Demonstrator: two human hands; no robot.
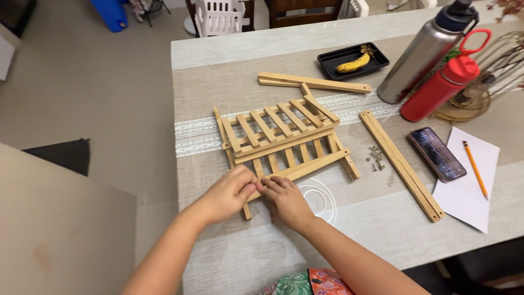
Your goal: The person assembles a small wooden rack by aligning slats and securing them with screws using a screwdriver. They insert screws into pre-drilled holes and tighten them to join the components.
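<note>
A slatted wooden rack [284, 136], made of two stacked slat panels, lies flat on the table [376, 224]. My left hand [229, 192] and my right hand [285, 201] meet at the rack's near edge, fingertips pinched together on the end of a slat rail; what they pinch is too small to tell. A pair of long wooden bars [401, 164] lies to the right of the rack. Another pair of bars [314, 82] lies behind it. Several small screws [375, 157] are scattered between the rack and the right bars.
A black tray with a banana [353, 62], a steel bottle [423, 52] and a red bottle [445, 82] stand at the back right beside a wire basket [499, 71]. A phone [438, 154], a paper sheet [469, 183] and a pencil [475, 168] lie at right.
</note>
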